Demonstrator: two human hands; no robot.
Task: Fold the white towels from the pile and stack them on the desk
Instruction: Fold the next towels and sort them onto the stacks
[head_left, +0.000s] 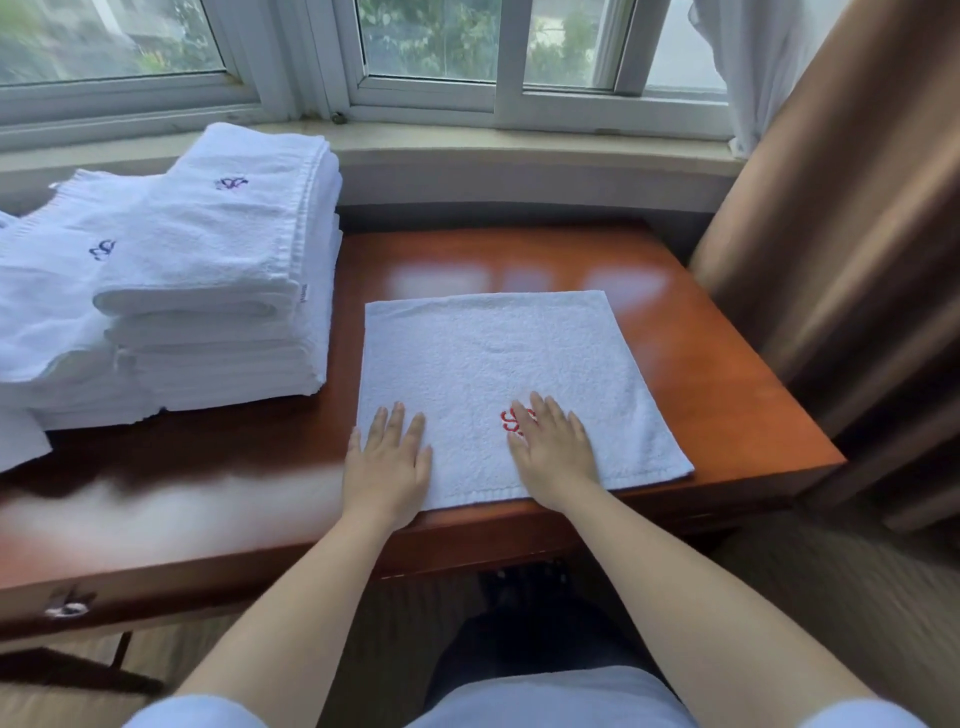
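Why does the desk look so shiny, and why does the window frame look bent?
In the head view, daylight from the window reflects as pale glare patches on the glossy desk beyond the flat towel; the wide-angle lens bows the window frame and sill; the curtain and left desk edge look smeared; both hands are fairly sharp.

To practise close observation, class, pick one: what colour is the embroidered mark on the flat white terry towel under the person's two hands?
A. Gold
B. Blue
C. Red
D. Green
C: on the flat white terry towel a red embroidered mark peeks out beside the fingers of the right hand, while the left hand lies flat on the near left corner; the blue marks are on the stacked folded white towels.
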